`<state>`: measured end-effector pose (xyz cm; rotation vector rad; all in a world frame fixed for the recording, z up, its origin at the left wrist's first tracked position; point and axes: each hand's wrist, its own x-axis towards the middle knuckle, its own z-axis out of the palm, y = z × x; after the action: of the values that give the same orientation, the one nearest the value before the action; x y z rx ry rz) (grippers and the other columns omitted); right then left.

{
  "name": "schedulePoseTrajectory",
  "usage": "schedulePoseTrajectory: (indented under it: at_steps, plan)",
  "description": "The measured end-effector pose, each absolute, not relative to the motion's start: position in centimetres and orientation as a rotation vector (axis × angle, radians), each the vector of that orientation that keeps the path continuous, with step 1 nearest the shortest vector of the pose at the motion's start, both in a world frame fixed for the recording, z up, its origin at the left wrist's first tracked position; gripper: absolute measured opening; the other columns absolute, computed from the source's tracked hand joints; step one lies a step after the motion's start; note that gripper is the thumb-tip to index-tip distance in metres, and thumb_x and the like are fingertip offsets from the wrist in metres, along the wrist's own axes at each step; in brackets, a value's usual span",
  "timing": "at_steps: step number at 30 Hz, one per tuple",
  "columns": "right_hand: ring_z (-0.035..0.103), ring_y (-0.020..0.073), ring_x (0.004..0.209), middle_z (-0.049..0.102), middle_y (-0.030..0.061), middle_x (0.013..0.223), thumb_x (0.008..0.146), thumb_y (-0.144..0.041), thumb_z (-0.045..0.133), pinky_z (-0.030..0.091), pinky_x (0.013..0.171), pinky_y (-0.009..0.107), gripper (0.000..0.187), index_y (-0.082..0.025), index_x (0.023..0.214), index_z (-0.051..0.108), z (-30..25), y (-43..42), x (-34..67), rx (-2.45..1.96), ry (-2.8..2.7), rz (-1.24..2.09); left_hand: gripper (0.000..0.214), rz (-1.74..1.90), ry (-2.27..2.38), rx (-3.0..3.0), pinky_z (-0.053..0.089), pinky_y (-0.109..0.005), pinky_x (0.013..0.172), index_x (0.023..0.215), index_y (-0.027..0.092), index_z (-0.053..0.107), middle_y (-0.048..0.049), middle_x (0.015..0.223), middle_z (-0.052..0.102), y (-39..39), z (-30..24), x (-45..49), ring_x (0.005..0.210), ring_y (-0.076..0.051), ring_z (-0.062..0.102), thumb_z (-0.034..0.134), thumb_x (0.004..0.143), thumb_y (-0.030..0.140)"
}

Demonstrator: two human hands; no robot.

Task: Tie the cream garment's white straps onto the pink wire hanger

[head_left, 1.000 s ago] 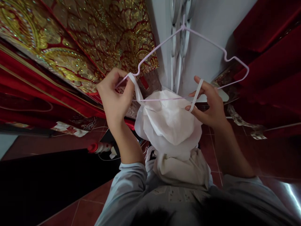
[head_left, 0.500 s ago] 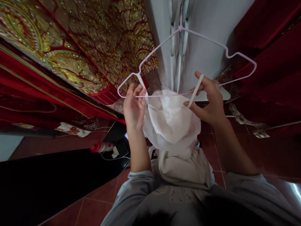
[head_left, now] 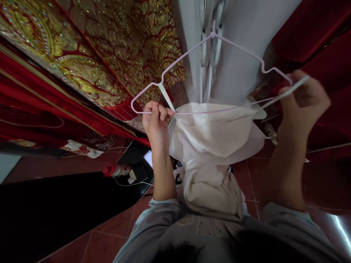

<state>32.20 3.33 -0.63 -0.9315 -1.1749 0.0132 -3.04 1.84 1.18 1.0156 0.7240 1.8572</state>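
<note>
A thin pale pink wire hanger hangs in front of a white wall. A white garment droops from its lower bar, one strap looped over the hanger's left notch. My left hand is closed around the lower bar and the garment's top edge near that strap. My right hand, blurred by motion, is closed on the other white strap and holds it stretched out by the hanger's right shoulder.
A red and gold embroidered cloth hangs at upper left, dark red fabric at right. Below, a red-capped bottle and a phone lie on a dark surface. The floor is red tile.
My right hand has swung right and up, pulling the strap out to the hanger's right end. My left hand has dropped from the left notch to the lower bar. The garment is spread wider.
</note>
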Motion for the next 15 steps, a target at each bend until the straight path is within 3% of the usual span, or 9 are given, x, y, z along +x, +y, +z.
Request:
schedulePoseTrajectory:
  at_steps: [2,7,10,12,15]
  plan:
    - [0.075,0.0263,0.096,0.079,0.0091,0.104,0.075,-0.054,0.089,0.060,0.081,0.045,0.049,-0.027,0.114,0.078,1.9,3.3,31.1,-1.055,-1.396,0.156,0.033,1.872,0.731,1.023,0.054,-0.026,0.073,0.089,0.026,0.057,0.0057,0.062,0.038,1.8,1.3,-3.0,0.067,-0.015,0.059,0.082,0.089,0.048]
    - [0.066,0.0243,0.084,0.069,0.0056,0.086,0.078,-0.052,0.086,0.057,0.085,0.048,0.035,-0.029,0.084,0.061,6.1,3.6,27.8,-1.338,-1.771,0.042,0.035,1.865,0.756,1.059,0.052,-0.028,0.075,0.091,0.028,0.054,0.0054,0.063,0.035,1.8,1.4,-3.0,0.067,-0.017,0.057,0.081,0.088,0.050]
    - [0.065,0.0283,0.098,0.066,0.0096,0.103,0.086,-0.037,0.079,0.057,0.092,0.051,0.025,-0.030,0.102,0.061,4.6,4.0,27.1,-1.203,-1.588,-0.164,0.037,1.847,0.758,1.058,0.051,-0.029,0.076,0.090,0.028,0.052,0.0054,0.063,0.034,1.6,1.3,-2.9,0.067,-0.017,0.057,0.081,0.087,0.050]
    - [0.064,0.0293,0.106,0.062,0.0113,0.112,0.089,-0.033,0.072,0.058,0.094,0.051,0.031,-0.028,0.117,0.061,2.8,3.7,26.4,-0.956,-1.363,-0.280,0.036,1.834,0.763,1.041,0.051,-0.028,0.075,0.090,0.028,0.051,0.0052,0.063,0.034,1.5,1.4,-2.9,0.068,-0.017,0.057,0.081,0.087,0.048]
    - [0.066,0.0282,0.105,0.065,0.0089,0.109,0.093,-0.031,0.063,0.057,0.092,0.050,0.027,-0.027,0.120,0.065,0.9,2.4,24.2,-0.803,-1.389,-0.311,0.033,1.827,0.779,1.017,0.051,-0.028,0.073,0.091,0.027,0.050,0.0054,0.063,0.033,1.6,1.5,-2.8,0.067,-0.017,0.057,0.078,0.088,0.045]
